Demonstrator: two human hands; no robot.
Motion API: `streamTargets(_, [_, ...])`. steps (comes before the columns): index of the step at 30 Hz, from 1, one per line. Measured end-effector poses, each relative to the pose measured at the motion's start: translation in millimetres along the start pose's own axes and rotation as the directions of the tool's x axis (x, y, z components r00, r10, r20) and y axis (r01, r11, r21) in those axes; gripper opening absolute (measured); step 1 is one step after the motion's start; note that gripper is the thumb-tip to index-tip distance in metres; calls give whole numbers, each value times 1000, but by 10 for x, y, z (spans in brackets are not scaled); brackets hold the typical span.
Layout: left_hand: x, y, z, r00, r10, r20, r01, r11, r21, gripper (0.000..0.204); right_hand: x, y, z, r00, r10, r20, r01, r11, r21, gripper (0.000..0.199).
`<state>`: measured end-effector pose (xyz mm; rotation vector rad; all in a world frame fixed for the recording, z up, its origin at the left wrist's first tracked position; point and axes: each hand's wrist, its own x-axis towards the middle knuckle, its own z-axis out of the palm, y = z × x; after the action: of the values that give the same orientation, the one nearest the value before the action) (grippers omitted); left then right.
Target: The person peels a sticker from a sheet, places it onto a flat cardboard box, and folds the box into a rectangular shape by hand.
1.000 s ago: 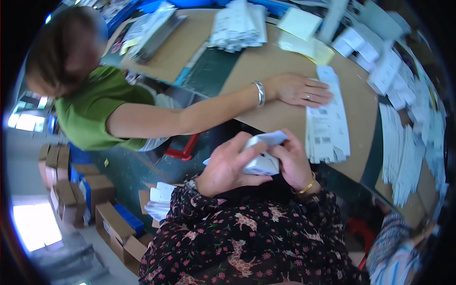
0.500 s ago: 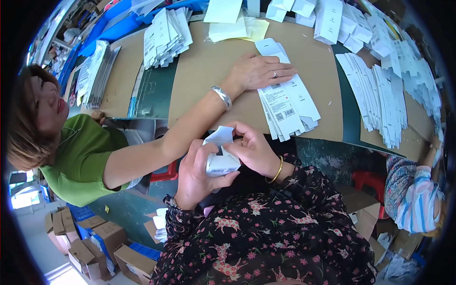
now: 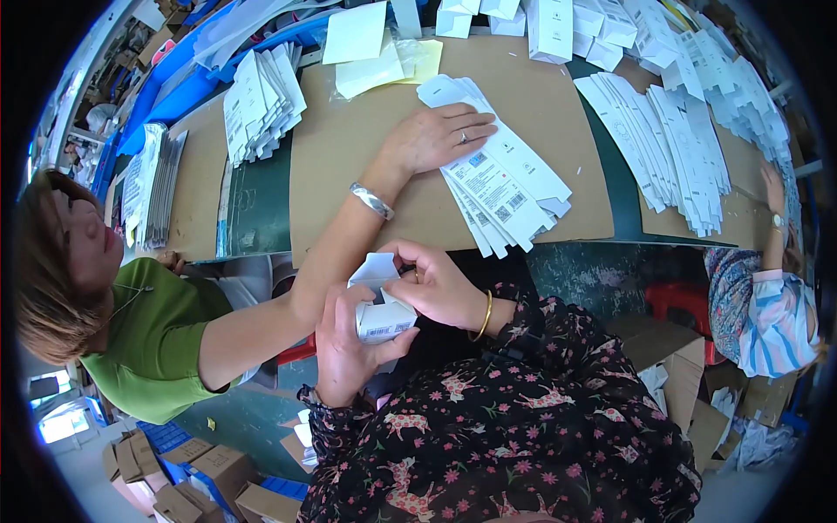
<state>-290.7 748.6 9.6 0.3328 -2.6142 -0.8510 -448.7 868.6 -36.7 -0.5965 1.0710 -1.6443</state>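
A small white carton (image 3: 384, 319) with a raised end flap is held in front of my chest, just off the table's near edge. My left hand (image 3: 345, 346) wraps round it, thumb along the printed lower face. My right hand (image 3: 438, 290), with a gold bangle at the wrist, pinches at the flaps on the carton's open end; its fingertips are partly hidden there. Beyond, a co-worker's hand (image 3: 440, 138) with a ring and a silver bangle lies flat on a fanned stack of flattened white cartons (image 3: 501, 187).
Brown cardboard sheeting (image 3: 340, 157) covers the table. More flat cartons (image 3: 261, 106) lie at left, others (image 3: 654, 148) at right. Folded white boxes (image 3: 551, 30) stand at the back beside yellow paper (image 3: 422, 63). The co-worker's forearm (image 3: 327, 253) crosses close on my left. A red stool (image 3: 676, 301) stands right.
The view has shifted, so the table things sit further left and the carton lower. Both hands keep their hold on the carton; its flap still stands up. The co-worker's hand stays on the stack.
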Motion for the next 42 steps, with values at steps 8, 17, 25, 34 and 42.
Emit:
streamTargets(8, [-18, 16, 1, 1000, -18, 7, 18, 1000, -3, 70, 7, 76, 30, 997, -71, -26, 71, 997, -1, 40])
streamTargets(17, [-39, -26, 32, 999, -40, 27, 41, 999, -28, 72, -13, 31, 25, 998, -61, -22, 59, 997, -49, 40])
streamTargets(25, [-50, -85, 66, 999, -28, 27, 29, 999, -36, 73, -14, 68, 8, 999, -32, -3, 32, 999, -7, 38])
streamTargets(34, [-25, -10, -1, 999, -31, 43, 30, 999, 11, 74, -107, -43, -7, 993, -114, 29, 117, 981, -153, 37])
streamTargets(42, [-66, -53, 29, 998, -41, 56, 45, 996, -71, 75, -206, -158, -105, 983, -146, 114, 171, 952, -254, 35])
